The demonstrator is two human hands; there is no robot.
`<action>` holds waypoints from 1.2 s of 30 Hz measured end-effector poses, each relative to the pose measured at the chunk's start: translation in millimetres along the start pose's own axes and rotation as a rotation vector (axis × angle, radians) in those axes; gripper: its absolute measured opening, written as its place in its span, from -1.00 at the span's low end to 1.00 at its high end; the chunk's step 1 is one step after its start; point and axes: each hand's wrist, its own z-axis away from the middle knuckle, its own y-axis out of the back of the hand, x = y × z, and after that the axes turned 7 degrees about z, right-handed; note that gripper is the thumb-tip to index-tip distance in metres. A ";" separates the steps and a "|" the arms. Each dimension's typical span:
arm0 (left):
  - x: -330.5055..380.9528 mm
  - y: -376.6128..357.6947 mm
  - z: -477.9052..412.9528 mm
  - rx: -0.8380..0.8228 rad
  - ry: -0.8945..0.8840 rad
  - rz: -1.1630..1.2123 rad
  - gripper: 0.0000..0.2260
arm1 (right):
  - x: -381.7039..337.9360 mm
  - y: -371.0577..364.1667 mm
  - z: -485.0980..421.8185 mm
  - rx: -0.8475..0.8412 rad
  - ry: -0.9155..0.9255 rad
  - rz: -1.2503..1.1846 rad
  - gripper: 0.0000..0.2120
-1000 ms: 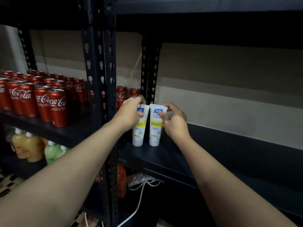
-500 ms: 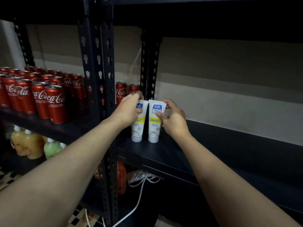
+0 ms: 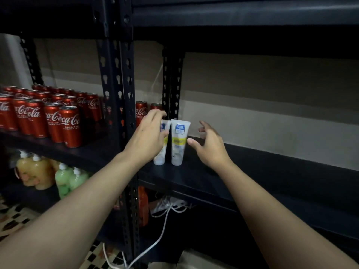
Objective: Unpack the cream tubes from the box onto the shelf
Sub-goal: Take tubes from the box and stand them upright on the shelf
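Note:
Two white cream tubes with blue logos and yellow bands stand cap-down, side by side, at the left end of the dark shelf. My left hand hovers in front of the left tube with its fingers spread and covers that tube's upper half; whether it touches the tube I cannot tell. The right tube stands free. My right hand is just to its right, fingers loose and apart from it. The box is out of view.
A black perforated upright stands just left of the tubes. Several red cola cans fill the neighbouring shelf. Pump bottles sit on the shelf below, and a white cable hangs under the tubes. The shelf runs bare to the right.
Both hands held the tubes before. Now my right hand has let go and drawn away to the right, and my left hand's fingers have opened over the left tube.

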 end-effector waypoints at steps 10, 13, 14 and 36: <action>48.8 -77.5 178.0 -0.435 -0.069 -0.035 -0.94 | 57.6 33.6 196.4 -0.248 0.134 0.163 -0.85; 39.1 -129.3 229.6 -0.694 0.142 0.004 -0.94 | 103.8 18.7 246.5 -0.430 -0.011 0.204 -0.85; 34.0 -146.9 244.5 -0.745 0.211 0.021 -0.90 | 120.3 11.4 259.0 -0.466 -0.077 0.188 -0.85; -68.5 -353.1 397.8 -0.913 1.100 0.037 -0.31 | 287.3 -228.3 361.9 -0.842 -0.920 0.059 -0.54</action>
